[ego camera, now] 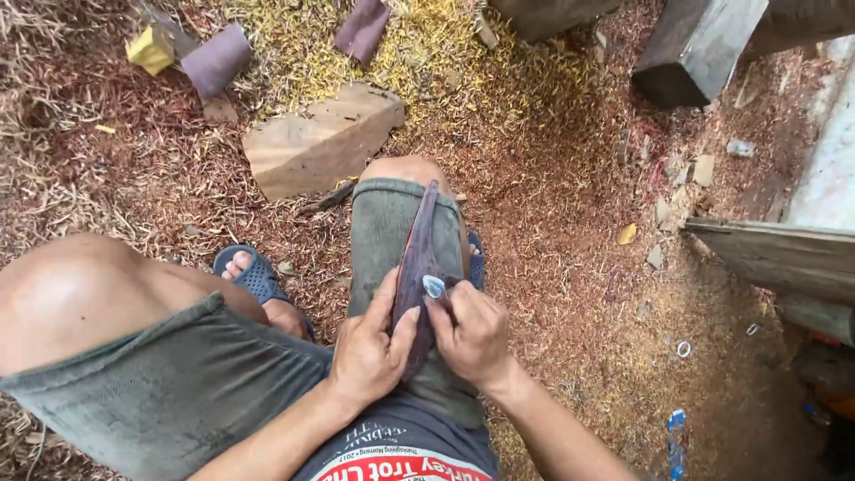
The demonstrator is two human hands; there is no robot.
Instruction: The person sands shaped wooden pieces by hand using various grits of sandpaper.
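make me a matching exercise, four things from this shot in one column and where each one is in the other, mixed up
Things:
1. dark purple wood piece
2. flat wooden slab
3. blue sandal
4. yellow block

Places:
A. top left corner, on the shavings
B. on the foot between the knees
C. on the right thigh, gripped by left hand and right hand
D. on the ground just beyond the right knee

Pairs: 1-C, 2-D, 3-B, 4-A

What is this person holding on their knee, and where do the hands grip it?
A dark purple-brown wooden piece, lying along the thigh. The left hand clasps its near end; the right hand presses a small tool against it.
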